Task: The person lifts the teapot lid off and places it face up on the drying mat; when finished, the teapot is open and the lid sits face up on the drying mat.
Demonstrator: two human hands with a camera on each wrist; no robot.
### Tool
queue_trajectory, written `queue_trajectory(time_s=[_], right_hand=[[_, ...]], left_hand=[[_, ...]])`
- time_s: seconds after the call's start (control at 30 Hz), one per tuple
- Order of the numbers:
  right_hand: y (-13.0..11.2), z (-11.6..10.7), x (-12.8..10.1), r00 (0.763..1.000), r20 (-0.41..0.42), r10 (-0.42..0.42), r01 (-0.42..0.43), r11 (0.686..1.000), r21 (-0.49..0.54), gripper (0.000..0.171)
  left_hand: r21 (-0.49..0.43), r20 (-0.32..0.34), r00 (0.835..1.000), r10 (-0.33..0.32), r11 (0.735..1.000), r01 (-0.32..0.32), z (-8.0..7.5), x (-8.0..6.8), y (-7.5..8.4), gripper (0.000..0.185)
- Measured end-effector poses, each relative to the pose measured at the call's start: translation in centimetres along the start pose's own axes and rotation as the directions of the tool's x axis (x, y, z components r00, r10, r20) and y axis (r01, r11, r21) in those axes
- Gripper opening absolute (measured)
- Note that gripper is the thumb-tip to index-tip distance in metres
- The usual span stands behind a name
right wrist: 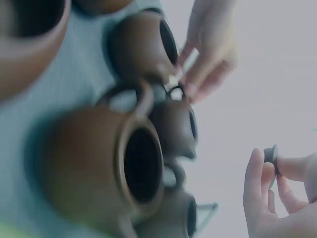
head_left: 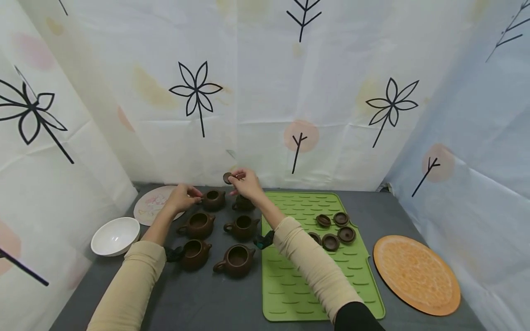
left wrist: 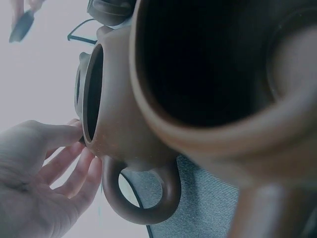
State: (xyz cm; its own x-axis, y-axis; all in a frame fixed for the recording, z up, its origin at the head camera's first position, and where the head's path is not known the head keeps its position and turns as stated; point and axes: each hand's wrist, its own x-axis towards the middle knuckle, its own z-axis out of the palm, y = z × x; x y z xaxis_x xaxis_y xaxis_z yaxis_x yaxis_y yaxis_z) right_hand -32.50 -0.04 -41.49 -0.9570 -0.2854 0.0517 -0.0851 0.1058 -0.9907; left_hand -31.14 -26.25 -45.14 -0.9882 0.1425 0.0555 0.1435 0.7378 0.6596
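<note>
My left hand (head_left: 182,200) pinches the handle of the back-left brown clay teapot (head_left: 213,200), whose mouth is uncovered. My right hand (head_left: 247,184) holds a small round teapot lid (head_left: 227,178) between thumb and fingers, raised above the back row and tilted on edge in the right wrist view. Below that hand stands another teapot (head_left: 243,203), partly hidden by the wrist. Two middle teapots, one left (head_left: 198,225) and one right (head_left: 242,228), and two front teapots, one left (head_left: 194,254) and one right (head_left: 237,260), stand with open mouths.
Several brown lids (head_left: 346,235) lie on a green silicone mat (head_left: 290,294) to the right, some partly behind the right forearm. A round orange board (head_left: 416,276) is farther right. At left are a white bowl (head_left: 115,236) and a round patterned plate (head_left: 149,207). Fabric curtains surround the table.
</note>
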Motion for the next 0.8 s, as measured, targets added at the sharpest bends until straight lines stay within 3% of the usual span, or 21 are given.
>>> queue_trajectory(time_s=[0.4, 0.57, 0.8], right_hand=[[0.0, -11.5, -2.0, 0.992, -0.128, 0.014, -0.009, 0.999, 0.044, 0.033], [0.6, -15.7, -3.7, 0.992, -0.128, 0.008, -0.006, 1.000, 0.020, 0.035], [2.3, -19.5, -6.6, 0.997, -0.068, 0.023, -0.028, 0.997, -0.069, 0.043]], left_hand=[[-0.003, 0.003, 1.000, 0.005, 1.000, -0.005, 0.2, 0.0, -0.3, 0.017], [-0.009, -0.001, 1.000, 0.012, 1.000, -0.012, 0.1, -0.1, -0.2, 0.017], [-0.010, 0.003, 1.000, 0.028, 1.000, -0.028, 0.1, -0.3, 0.1, 0.018]])
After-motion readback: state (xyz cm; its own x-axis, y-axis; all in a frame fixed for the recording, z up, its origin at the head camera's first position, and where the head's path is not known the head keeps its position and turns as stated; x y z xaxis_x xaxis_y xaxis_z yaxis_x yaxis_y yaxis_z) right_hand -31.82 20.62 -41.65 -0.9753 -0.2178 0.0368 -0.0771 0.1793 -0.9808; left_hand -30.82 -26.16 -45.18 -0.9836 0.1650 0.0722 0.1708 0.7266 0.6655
